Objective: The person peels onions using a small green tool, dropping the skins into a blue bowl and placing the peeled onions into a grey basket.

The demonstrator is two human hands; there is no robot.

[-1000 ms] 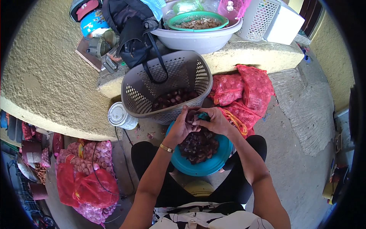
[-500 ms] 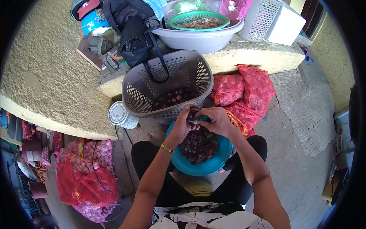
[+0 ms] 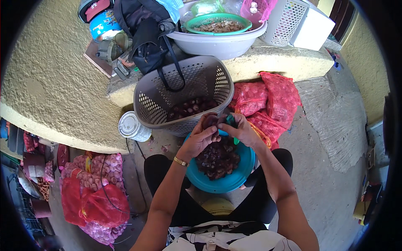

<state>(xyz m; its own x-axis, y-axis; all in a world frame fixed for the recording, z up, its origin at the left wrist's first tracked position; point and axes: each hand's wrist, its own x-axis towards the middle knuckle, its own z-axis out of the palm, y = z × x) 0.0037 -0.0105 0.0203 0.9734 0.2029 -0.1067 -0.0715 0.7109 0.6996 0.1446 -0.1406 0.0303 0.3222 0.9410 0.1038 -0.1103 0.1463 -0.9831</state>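
Observation:
My left hand [image 3: 200, 138] holds a dark reddish onion [image 3: 209, 121] above a teal bowl [image 3: 217, 182] that rests on my lap and holds dark onion skins. My right hand [image 3: 243, 130] grips a small knife with a green handle [image 3: 231, 125] and touches the same onion. Just beyond both hands stands a tilted grey slotted basket [image 3: 184, 90] with several dark onions inside.
Red mesh sacks of onions [image 3: 270, 102] lie to the right of the basket, and more sacks [image 3: 90, 192] at the lower left. A tin can [image 3: 132, 126] stands left of the basket. On the ledge: a white basin [image 3: 217, 42] with a green colander [image 3: 217, 23], a black bag [image 3: 146, 39], a white crate [image 3: 299, 23].
Both hands stay together over the teal bowl, working the onion; they have shifted very slightly. Nothing else has moved.

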